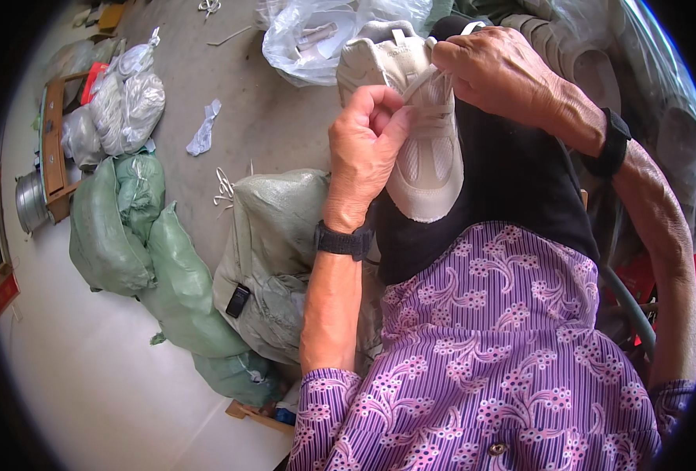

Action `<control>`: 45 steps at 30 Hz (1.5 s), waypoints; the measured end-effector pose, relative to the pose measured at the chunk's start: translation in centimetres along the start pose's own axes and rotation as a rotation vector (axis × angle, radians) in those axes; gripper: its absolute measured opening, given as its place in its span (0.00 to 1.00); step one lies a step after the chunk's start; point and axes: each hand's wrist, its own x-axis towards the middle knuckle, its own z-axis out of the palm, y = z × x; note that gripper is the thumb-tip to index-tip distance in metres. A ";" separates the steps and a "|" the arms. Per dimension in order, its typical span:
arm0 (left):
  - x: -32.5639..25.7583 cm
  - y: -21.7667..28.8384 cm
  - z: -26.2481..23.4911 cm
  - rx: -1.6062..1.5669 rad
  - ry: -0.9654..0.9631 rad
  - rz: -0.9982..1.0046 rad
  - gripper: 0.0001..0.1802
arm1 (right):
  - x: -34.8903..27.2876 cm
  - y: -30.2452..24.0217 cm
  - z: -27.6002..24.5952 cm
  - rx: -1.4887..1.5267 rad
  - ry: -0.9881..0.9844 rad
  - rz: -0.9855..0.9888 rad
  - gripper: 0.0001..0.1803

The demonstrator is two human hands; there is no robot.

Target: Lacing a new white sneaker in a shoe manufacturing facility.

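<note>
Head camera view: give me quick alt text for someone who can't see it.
Two bare hands work the laces of a pale beige sneaker held over a dark lap: the left hand pinches at the lacing and the right hand pulls a white lace near the tongue. Green sacks and clear plastic bags lie on the floor to the left.

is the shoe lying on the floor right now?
No, the pale beige shoe is held up over the lap, the left hand pinching its lace and the right hand gripping near its top.
</note>
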 end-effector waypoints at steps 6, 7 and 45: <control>-0.2 -0.2 -0.3 -0.017 -0.019 0.026 0.09 | 0.6 -0.3 -0.9 0.174 -0.049 0.073 0.06; -0.2 -0.5 -0.3 -0.017 -0.016 0.027 0.09 | 0.9 -0.4 -1.4 0.263 -0.027 0.096 0.07; 2.9 1.2 -3.0 -0.651 -0.092 -0.453 0.11 | -10.2 7.9 -4.2 0.422 -0.101 0.540 0.09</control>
